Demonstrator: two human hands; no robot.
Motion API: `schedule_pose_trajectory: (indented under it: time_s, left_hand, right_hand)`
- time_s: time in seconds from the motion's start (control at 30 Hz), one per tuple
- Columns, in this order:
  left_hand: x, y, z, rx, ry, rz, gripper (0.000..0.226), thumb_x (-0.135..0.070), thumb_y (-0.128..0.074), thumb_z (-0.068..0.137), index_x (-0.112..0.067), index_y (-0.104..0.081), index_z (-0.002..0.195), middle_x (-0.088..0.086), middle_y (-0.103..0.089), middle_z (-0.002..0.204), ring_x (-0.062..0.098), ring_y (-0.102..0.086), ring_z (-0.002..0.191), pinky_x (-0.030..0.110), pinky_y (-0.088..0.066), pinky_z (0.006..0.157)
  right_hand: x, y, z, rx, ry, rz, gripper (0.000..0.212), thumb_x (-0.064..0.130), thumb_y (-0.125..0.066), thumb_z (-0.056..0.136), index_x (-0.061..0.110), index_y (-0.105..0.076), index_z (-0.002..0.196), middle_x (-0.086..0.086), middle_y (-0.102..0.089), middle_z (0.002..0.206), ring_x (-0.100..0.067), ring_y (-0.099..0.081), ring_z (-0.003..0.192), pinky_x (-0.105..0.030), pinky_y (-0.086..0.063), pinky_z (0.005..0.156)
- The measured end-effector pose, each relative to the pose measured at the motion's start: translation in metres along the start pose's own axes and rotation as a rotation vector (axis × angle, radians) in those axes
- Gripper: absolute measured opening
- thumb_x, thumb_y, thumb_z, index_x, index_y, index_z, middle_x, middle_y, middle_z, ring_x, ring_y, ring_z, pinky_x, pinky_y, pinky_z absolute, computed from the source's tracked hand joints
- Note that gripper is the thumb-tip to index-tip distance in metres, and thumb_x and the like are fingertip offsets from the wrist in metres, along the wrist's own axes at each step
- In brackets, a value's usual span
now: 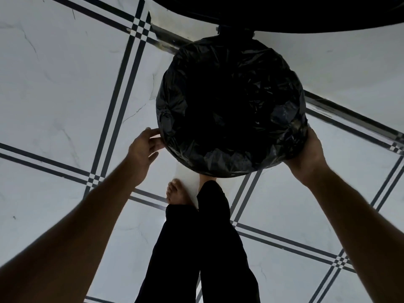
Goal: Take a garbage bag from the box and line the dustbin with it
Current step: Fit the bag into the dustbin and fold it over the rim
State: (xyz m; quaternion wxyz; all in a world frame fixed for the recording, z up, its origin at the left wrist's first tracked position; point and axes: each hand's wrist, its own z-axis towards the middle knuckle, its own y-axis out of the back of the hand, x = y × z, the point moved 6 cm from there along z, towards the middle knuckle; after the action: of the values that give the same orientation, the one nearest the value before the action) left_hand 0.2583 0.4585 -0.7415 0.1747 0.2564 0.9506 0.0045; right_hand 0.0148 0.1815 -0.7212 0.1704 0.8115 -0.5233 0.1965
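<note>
A round dustbin stands on the floor in front of me, seen from above. A black garbage bag [231, 106] fills its opening and is folded down over the whole rim, hiding the bin's own surface. My left hand [145, 149] is at the bin's left rim with fingers spread, fingertips touching the bag's edge. My right hand [308, 154] grips the right lower side of the rim over the plastic. The box is not in view.
The floor [65, 95] is white marble tile with dark double lines. My legs in black trousers [203, 248] and a bare foot [177, 193] stand just below the bin. A dark round lid or tabletop edge [284, 14] overhangs the top of the view.
</note>
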Motion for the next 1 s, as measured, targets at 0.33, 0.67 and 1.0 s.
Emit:
schedule_pose_trajectory:
  time_s: [0.33,0.67,1.0]
  left_hand:
    - [0.011,-0.005,-0.012,0.092,0.024,-0.184,0.040,-0.039,-0.033,0.104,-0.014,-0.063,0.106,0.006,-0.069,0.092,0.022,-0.065,0.088,0.038,-0.052,0.087]
    - [0.010,-0.007,-0.014,0.104,0.018,-0.181,0.055,-0.059,-0.031,0.099,-0.018,-0.066,0.105,0.003,-0.072,0.097,0.022,-0.066,0.094,0.039,-0.050,0.091]
    - [0.009,-0.008,-0.015,0.123,0.027,-0.214,0.051,-0.056,-0.033,0.099,-0.018,-0.067,0.100,0.003,-0.072,0.094,0.022,-0.065,0.093,0.040,-0.048,0.094]
  right_hand:
    - [-0.022,0.015,-0.027,0.070,-0.120,0.281,0.082,0.079,-0.033,0.087,0.017,-0.060,0.133,-0.008,-0.064,0.134,-0.028,-0.062,0.123,-0.053,-0.045,0.106]
    - [-0.014,0.003,-0.022,0.159,-0.019,0.012,0.024,0.013,-0.056,0.095,0.016,-0.063,0.117,0.000,-0.071,0.104,-0.017,-0.066,0.094,-0.034,-0.053,0.091]
    - [0.010,-0.009,-0.004,-0.038,0.240,-0.599,0.023,-0.006,-0.060,0.080,0.011,-0.074,0.086,-0.004,-0.068,0.083,-0.020,-0.064,0.071,-0.037,-0.057,0.068]
